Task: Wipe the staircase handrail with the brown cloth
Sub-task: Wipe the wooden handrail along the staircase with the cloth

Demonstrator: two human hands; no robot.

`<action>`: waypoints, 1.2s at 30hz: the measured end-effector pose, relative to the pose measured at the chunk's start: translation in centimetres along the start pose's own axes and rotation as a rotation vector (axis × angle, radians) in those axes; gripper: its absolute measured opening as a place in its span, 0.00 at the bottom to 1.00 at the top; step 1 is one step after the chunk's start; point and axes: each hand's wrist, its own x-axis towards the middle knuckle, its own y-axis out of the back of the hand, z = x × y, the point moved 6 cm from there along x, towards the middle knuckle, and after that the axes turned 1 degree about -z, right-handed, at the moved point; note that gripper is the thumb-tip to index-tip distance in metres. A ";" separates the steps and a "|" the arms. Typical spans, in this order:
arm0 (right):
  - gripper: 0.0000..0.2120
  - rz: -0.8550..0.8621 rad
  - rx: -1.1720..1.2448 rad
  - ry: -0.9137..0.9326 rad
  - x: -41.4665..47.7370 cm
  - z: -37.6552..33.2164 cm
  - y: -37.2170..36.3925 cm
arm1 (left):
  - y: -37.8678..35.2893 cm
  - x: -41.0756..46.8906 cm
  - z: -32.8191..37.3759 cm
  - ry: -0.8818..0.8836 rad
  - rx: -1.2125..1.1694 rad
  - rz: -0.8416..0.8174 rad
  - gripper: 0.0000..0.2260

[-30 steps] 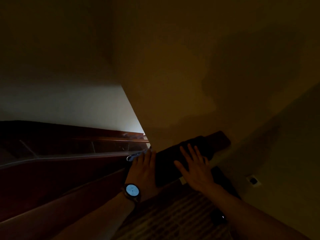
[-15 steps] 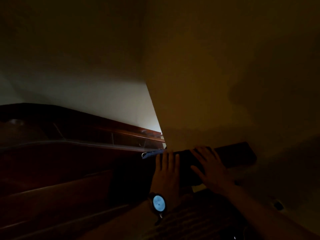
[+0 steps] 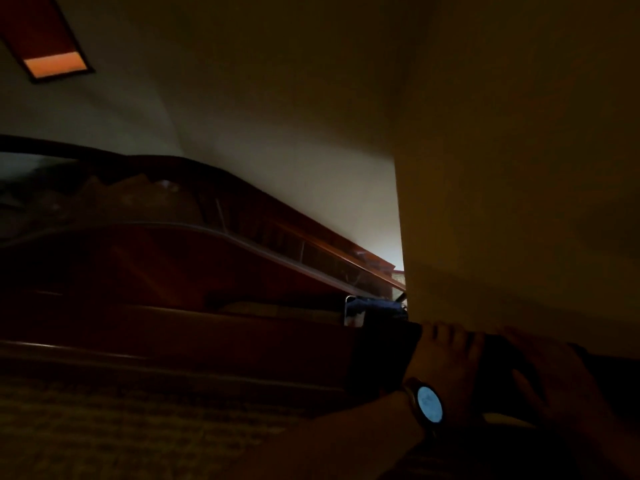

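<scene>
Under both flat hands (image 3: 446, 355), brown cloth (image 3: 384, 348).

Very dim, warm-tinted stairwell view, mostly in shadow.
The brightest patch is the pale wall (image 3: 346, 209) up and left of the hands, lit from behind the wall corner (image 3: 401, 237). A glowing watch face (image 3: 429, 403) on the left wrist stands out. Both hands are murky and soft; lines bow at the frame edges.

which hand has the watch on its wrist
The left hand, lying flat on the dark cloth. A watch with a lit pale-blue round face sits on its wrist. The right hand beside it shows no watch.
</scene>
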 end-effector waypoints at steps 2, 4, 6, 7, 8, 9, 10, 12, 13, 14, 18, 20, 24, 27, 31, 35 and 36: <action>0.31 0.036 -0.018 0.030 0.0 -1.3 0.8 | -0.2 -0.2 -0.4 0.007 0.015 0.019 0.49; 0.30 0.044 -0.027 0.070 0.2 -3.2 1.5 | 0.2 -0.7 -1.2 -0.012 -0.045 0.100 0.46; 0.31 0.019 -0.048 0.104 0.5 -5.5 1.6 | 0.7 -1.8 -2.9 -0.015 -0.094 0.162 0.43; 0.32 0.011 -0.053 0.120 0.6 -6.6 1.7 | 0.9 -2.5 -3.8 -0.006 -0.101 0.175 0.42; 0.33 -0.002 -0.052 0.131 0.7 -7.6 1.8 | 1.1 -3.1 -4.7 0.005 -0.100 0.179 0.42; 0.34 -0.006 -0.048 0.138 0.8 -8.6 1.9 | 1.3 -3.8 -5.5 0.013 -0.096 0.183 0.43; 0.34 -0.007 -0.043 0.147 0.9 -9.6 1.9 | 1.5 -4.5 -6.2 0.018 -0.094 0.194 0.43; 0.35 0.007 -0.039 0.171 1.0 -11.7 1.9 | 1.8 -6.2 -7.8 0.028 -0.088 0.235 0.44; 0.36 0.015 -0.039 0.178 1.0 -12.8 1.9 | 1.9 -7.1 -8.6 0.033 -0.080 0.254 0.45; 0.36 0.020 -0.037 0.183 1.1 -13.9 2.0 | 2.0 -8.0 -9.4 0.039 -0.073 0.257 0.46; 0.37 0.055 -0.028 0.213 1.2 -18.6 2.0 | 2.0 -11.1 -12.8 0.053 -0.054 0.226 0.47; 0.38 0.056 -0.043 0.234 1.3 -21.3 1.9 | 2.2 -13.0 -14.8 0.052 -0.038 0.231 0.47; 0.41 0.064 -0.057 0.316 2.0 -28.2 1.9 | 2.4 -17.7 -19.6 0.090 -0.002 0.215 0.51; 0.44 0.062 -0.070 0.343 2.7 -34.4 1.8 | 2.9 -22.2 -24.0 0.105 0.020 0.227 0.53; 0.48 0.075 -0.073 0.349 4.1 -43.7 1.5 | 3.5 -29.2 -30.6 0.144 0.039 0.243 0.53; 0.49 0.115 -0.060 0.350 5.3 -53.3 1.4 | 3.9 -35.7 -37.4 0.177 0.044 0.211 0.53; 0.49 0.133 -0.061 0.356 5.5 -55.6 1.4 | 4.1 -37.3 -39.1 0.187 0.046 0.205 0.53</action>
